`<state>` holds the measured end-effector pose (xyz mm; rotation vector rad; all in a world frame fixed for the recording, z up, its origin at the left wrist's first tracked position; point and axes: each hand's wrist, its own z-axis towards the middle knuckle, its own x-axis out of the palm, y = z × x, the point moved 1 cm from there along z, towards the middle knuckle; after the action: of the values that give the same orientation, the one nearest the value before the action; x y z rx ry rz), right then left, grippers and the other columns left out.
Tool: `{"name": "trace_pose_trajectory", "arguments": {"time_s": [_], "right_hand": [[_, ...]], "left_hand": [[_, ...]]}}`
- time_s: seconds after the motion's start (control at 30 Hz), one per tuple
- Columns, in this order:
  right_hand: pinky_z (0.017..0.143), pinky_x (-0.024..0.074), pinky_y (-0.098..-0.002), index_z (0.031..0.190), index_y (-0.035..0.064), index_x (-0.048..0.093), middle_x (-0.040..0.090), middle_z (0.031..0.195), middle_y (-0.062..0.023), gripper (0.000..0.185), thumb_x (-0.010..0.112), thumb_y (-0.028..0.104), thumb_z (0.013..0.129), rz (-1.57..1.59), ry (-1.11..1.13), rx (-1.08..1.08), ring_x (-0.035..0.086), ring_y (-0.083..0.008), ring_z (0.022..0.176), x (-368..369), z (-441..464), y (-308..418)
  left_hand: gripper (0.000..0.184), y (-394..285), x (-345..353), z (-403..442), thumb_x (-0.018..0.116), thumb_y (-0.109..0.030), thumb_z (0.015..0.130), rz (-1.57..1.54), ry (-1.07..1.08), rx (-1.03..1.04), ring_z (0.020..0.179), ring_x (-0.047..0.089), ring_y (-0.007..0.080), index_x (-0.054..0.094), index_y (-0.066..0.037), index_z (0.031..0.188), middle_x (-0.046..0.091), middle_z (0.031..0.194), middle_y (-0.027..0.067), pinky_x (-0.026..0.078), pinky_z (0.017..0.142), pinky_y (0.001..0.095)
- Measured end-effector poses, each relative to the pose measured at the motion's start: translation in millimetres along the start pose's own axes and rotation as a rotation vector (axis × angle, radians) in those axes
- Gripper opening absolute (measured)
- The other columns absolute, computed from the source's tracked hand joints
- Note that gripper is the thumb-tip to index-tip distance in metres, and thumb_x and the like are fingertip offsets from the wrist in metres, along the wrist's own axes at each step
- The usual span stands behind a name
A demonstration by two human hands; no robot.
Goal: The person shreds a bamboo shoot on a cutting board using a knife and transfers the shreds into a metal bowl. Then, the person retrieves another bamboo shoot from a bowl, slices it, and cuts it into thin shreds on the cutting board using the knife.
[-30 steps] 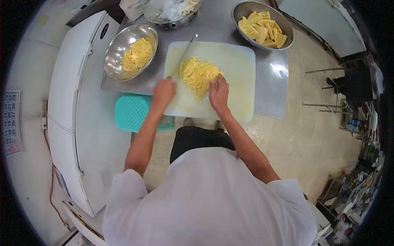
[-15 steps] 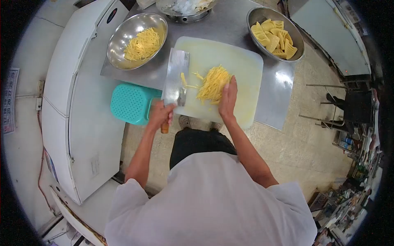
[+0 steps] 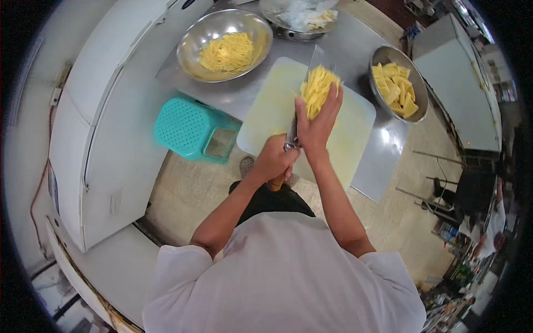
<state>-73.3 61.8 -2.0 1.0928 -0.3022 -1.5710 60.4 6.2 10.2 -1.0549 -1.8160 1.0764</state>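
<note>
"Hands?"
"Left hand (image 3: 277, 160) grips one cleaver (image 3: 292, 132); right hand (image 3: 318, 129), open, steadies one shred pile (image 3: 317, 93) along its blade, over the board's (image 3: 345, 145) far edge."
"Bowls?"
"Three: left bowl (image 3: 191, 47), middle bowl (image 3: 272, 15), right bowl (image 3: 420, 91), gaps separating each from the board."

The head camera looks forward and steeply down from above the person's white shirt (image 3: 283, 277), with the cutting board (image 3: 352, 125) at close range and its wide, rounded view reaching the white appliance (image 3: 125, 172) at left and floor (image 3: 388, 227) at right.
</note>
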Motion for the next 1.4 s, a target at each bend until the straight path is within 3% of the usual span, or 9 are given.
{"name": "trace_pose_trajectory", "arguments": {"time_s": [0.2, 0.3, 0.47, 0.57, 0.7, 0.87, 0.97, 1.2, 1.4], "right_hand": [[0.117, 0.0287, -0.0549, 0.150, -0.0067, 0.034, 0.032, 0.150, -0.0405, 0.080, 0.072, 0.032, 0.092, 0.200, -0.110, -0.360, 0.033, -0.0551, 0.140, 47, 119, 86], [0.113, 0.0369, -0.0489, 0.144, -0.0060, 0.043, 0.051, 0.141, -0.0295, 0.070, 0.071, 0.033, 0.093, 0.141, -0.130, -0.402, 0.047, -0.0460, 0.134, 99, 153, 94], [0.107, 0.0441, -0.0495, 0.135, -0.0046, 0.057, 0.063, 0.127, -0.0284, 0.065, 0.070, 0.042, 0.092, 0.216, 0.250, -0.256, 0.061, -0.0429, 0.119, 186, 148, 27], [0.100, 0.0494, -0.0461, 0.122, -0.0008, 0.068, 0.071, 0.112, -0.0219, 0.051, 0.071, 0.040, 0.092, 0.430, 0.217, -0.030, 0.069, -0.0402, 0.103, 135, 156, -10], [0.097, 0.0500, -0.0477, 0.113, 0.0017, 0.071, 0.070, 0.110, -0.0237, 0.026, 0.064, 0.021, 0.096, -0.233, 0.395, -0.032, 0.066, -0.0438, 0.097, 19, 106, -111], [0.100, 0.0469, -0.0497, 0.115, -0.0003, 0.068, 0.062, 0.118, -0.0232, 0.033, 0.063, 0.004, 0.083, -0.354, 0.525, -0.132, 0.055, -0.0426, 0.113, -58, -37, -174], [0.096, 0.0505, -0.0470, 0.117, 0.0007, 0.067, 0.064, 0.116, -0.0212, 0.035, 0.068, 0.001, 0.082, -0.096, 0.676, -0.044, 0.057, -0.0405, 0.115, -89, -96, -119], [0.083, 0.0570, -0.0437, 0.107, 0.0012, 0.071, 0.069, 0.106, -0.0172, 0.029, 0.074, 0.000, 0.078, -0.220, 0.289, 0.213, 0.067, -0.0361, 0.097, -99, -172, -94], [0.076, 0.0561, -0.0428, 0.098, 0.0016, 0.072, 0.071, 0.101, -0.0158, 0.023, 0.062, -0.009, 0.080, -0.077, 0.022, 0.212, 0.069, -0.0342, 0.091, -67, -111, -92]], "left_hand": [[0.010, -95, -46, -67, 0.060, -0.007, 0.091, 0.125, -0.148, 0.136, 0.040, 0.052, 0.0141, 0.054, 0.001, 0.089, 0.054, 0.058, 0.0037, 0.043, 0.038, 0.0302], [0.009, -92, -58, -106, 0.060, -0.007, 0.092, 0.084, -0.294, 0.069, 0.039, 0.052, 0.0140, 0.055, 0.000, 0.090, 0.053, 0.058, 0.0032, 0.042, 0.037, 0.0297], [0.008, -46, -86, -150, 0.060, -0.007, 0.093, -0.012, -0.600, -0.093, 0.040, 0.051, 0.0121, 0.057, -0.001, 0.090, 0.051, 0.057, 0.0013, 0.041, 0.037, 0.0284], [0.013, -27, -96, -169, 0.061, -0.010, 0.095, 0.030, -0.568, -0.122, 0.040, 0.051, 0.0118, 0.057, -0.002, 0.085, 0.053, 0.057, 0.0019, 0.041, 0.038, 0.0289], [0.018, -18, -102, -153, 0.062, -0.014, 0.097, 0.323, -0.406, -0.209, 0.039, 0.050, 0.0112, 0.059, -0.001, 0.085, 0.054, 0.057, 0.0040, 0.042, 0.039, 0.0310], [0.026, 41, -93, -60, 0.063, -0.022, 0.096, 1.210, -0.314, 0.211, 0.060, 0.068, 0.0405, 0.064, 0.003, 0.099, 0.064, 0.066, 0.0235, 0.052, 0.055, 0.0511], [0.029, 78, -36, -34, 0.063, -0.023, 0.095, 1.230, -0.326, 0.024, 0.070, 0.068, 0.0469, 0.064, 0.002, 0.107, 0.068, 0.073, 0.0254, 0.054, 0.063, 0.0537], [0.033, 52, 14, -21, 0.060, -0.022, 0.094, 1.068, 0.065, 0.061, 0.083, 0.069, 0.0451, 0.067, 0.001, 0.116, 0.070, 0.081, 0.0239, 0.055, 0.075, 0.0545], [0.032, 46, -50, 57, 0.057, -0.020, 0.095, 1.315, -0.187, 0.203, 0.075, 0.069, 0.0452, 0.068, 0.001, 0.116, 0.069, 0.077, 0.0253, 0.057, 0.069, 0.0532]]}}
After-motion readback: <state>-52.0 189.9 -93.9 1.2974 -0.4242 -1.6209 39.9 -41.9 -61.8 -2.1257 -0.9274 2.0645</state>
